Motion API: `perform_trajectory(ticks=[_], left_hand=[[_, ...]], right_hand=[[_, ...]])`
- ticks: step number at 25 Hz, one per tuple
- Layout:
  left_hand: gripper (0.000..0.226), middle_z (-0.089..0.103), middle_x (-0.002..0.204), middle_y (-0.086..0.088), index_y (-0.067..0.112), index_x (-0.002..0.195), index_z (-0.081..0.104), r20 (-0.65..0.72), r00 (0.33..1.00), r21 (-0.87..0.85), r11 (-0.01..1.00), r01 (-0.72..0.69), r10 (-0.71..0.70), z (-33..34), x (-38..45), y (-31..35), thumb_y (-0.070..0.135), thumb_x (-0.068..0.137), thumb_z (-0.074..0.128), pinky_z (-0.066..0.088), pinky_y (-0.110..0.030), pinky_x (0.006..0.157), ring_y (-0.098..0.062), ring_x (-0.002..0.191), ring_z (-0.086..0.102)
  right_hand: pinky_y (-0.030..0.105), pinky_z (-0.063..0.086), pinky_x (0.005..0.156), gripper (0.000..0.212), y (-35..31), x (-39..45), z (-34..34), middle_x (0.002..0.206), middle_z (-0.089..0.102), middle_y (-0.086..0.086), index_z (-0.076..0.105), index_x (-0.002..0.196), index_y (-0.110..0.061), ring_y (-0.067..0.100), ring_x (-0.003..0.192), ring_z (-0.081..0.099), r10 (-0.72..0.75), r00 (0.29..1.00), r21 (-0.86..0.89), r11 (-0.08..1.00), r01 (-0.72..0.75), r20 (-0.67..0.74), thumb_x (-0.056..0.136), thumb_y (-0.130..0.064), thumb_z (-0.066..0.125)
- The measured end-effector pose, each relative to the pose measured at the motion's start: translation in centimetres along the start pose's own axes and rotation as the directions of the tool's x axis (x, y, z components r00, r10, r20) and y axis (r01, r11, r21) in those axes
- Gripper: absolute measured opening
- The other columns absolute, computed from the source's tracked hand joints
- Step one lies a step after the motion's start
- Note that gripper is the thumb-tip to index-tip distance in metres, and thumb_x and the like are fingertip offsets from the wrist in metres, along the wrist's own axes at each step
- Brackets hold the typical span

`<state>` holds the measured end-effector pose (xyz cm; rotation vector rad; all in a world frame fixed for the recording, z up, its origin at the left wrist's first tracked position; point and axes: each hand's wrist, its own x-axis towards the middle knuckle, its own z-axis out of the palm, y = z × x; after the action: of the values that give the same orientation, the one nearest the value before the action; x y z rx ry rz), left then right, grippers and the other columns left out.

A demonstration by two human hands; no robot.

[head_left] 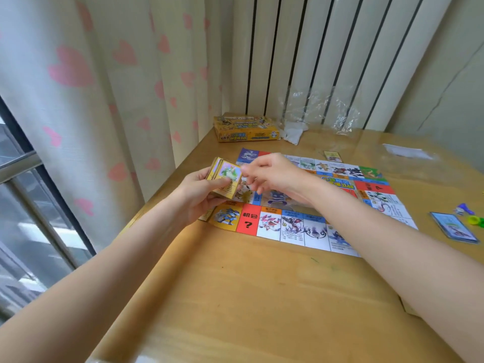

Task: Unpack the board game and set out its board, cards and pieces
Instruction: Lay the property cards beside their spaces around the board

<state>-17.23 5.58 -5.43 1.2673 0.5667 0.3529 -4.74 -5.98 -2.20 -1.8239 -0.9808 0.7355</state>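
Wooden table (262,297) set in a corner, against a heart-print curtain (91,74) at left and pale ribbed wall panels (327,48) behind. Window (21,205) at far left. Board (301,226) spread flat mid-table. Yellow box (245,128) at the far edge, clear wrapping (314,111) just beside it. Blue cards (454,227) and small pieces (471,216) off the board's right side. Left hand (201,195) gripping a deck (225,179) above the board's left end. Right hand (272,171) at the deck's top card, fingertips blurred; pinch cannot be told.
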Motion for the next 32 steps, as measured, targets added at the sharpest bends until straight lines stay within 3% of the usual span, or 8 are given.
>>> perform_trajectory(ticks=[3,6,10,14,17,19,24,32], left_hand=[[0.017,0.072,0.077,-0.005,0.014,0.094,0.064,0.055,0.998,0.016,1.0,-0.022,0.021,1.2,-0.2,0.5,0.0,0.088,0.056,0.057,-0.027,0.069,-0.013,0.066,0.07],[0.015,0.072,0.084,-0.006,0.014,0.098,0.065,0.134,0.99,0.075,0.996,-0.055,0.045,2.1,-0.3,1.1,0.005,0.089,0.056,0.057,-0.029,0.073,-0.014,0.07,0.07],[0.021,0.072,0.089,-0.008,0.014,0.103,0.066,0.238,0.971,-0.001,1.0,-0.027,0.027,4.5,-0.5,1.0,0.012,0.096,0.047,0.057,-0.028,0.072,-0.018,0.076,0.07],[0.021,0.072,0.08,-0.006,0.013,0.098,0.065,0.306,0.952,-0.03,0.999,-0.014,0.023,8.4,-0.9,0.2,0.005,0.095,0.045,0.058,-0.028,0.066,-0.014,0.067,0.069],[0.017,0.07,0.084,-0.01,0.012,0.097,0.062,0.298,0.954,-0.024,1.0,-0.013,0.019,10.6,-0.9,0.2,0.003,0.094,0.047,0.058,-0.027,0.06,-0.013,0.064,0.069],[0.018,0.072,0.085,-0.012,0.011,0.103,0.06,0.281,0.959,-0.066,0.998,-0.013,0.031,11.3,-0.6,0.6,0.003,0.095,0.045,0.055,-0.028,0.065,-0.015,0.068,0.071],[0.017,0.071,0.095,-0.015,0.011,0.098,0.059,0.312,0.95,-0.057,0.998,0.038,-0.018,13.8,-0.3,0.4,0.002,0.095,0.045,0.055,-0.03,0.078,-0.02,0.08,0.07],[0.015,0.069,0.077,-0.005,0.015,0.092,0.061,0.33,0.94,0.087,0.995,0.058,-0.083,17.5,0.3,-0.3,0.005,0.094,0.049,0.054,-0.024,0.055,-0.012,0.062,0.066]], right_hand=[[0.022,0.042,0.051,0.023,0.3,-0.4,-0.6,0.068,0.058,0.003,0.061,0.079,-0.008,0.012,0.058,0.055,0.027,0.997,-0.033,0.999,-0.029,-0.067,0.085,-0.03,0.066],[0.021,0.04,0.048,0.02,0.3,-1.2,-1.7,0.063,0.059,0.002,0.061,0.079,-0.006,0.009,0.052,0.054,-0.014,0.997,-0.091,0.996,0.007,-0.08,0.084,-0.024,0.068],[0.018,0.044,0.048,0.014,-0.3,-3.3,-4.6,0.056,0.063,0.0,0.062,0.072,-0.009,0.006,0.048,0.057,-0.036,0.994,-0.199,0.98,0.015,-0.101,0.081,-0.016,0.07],[0.019,0.043,0.051,0.013,0.3,-5.7,-7.6,0.06,0.064,0.001,0.064,0.074,-0.007,0.006,0.051,0.057,-0.009,0.986,-0.339,0.94,-0.048,-0.166,0.079,-0.015,0.073],[0.016,0.04,0.044,0.016,1.4,-7.3,-10.4,0.051,0.061,-0.002,0.06,0.068,-0.01,-0.002,0.037,0.051,-0.016,0.94,-0.314,0.944,-0.099,-0.341,0.078,-0.01,0.073],[0.013,0.038,0.038,0.008,1.6,-8.8,-12.6,0.056,0.059,0.003,0.062,0.081,-0.006,-0.002,0.033,0.048,-0.012,0.902,-0.258,0.96,-0.111,-0.432,0.08,-0.003,0.069],[0.012,0.042,0.042,0.015,2.7,-12.6,-15.6,0.055,0.064,-0.002,0.063,0.094,-0.01,0.0,0.042,0.055,0.087,0.944,-0.258,0.95,-0.174,-0.318,0.082,-0.004,0.068],[0.014,0.046,0.049,0.02,4.3,-14.1,-16.6,0.058,0.066,-0.005,0.065,0.095,-0.014,0.004,0.05,0.055,0.113,0.953,-0.049,0.99,-0.132,-0.282,0.081,0.0,0.066]])
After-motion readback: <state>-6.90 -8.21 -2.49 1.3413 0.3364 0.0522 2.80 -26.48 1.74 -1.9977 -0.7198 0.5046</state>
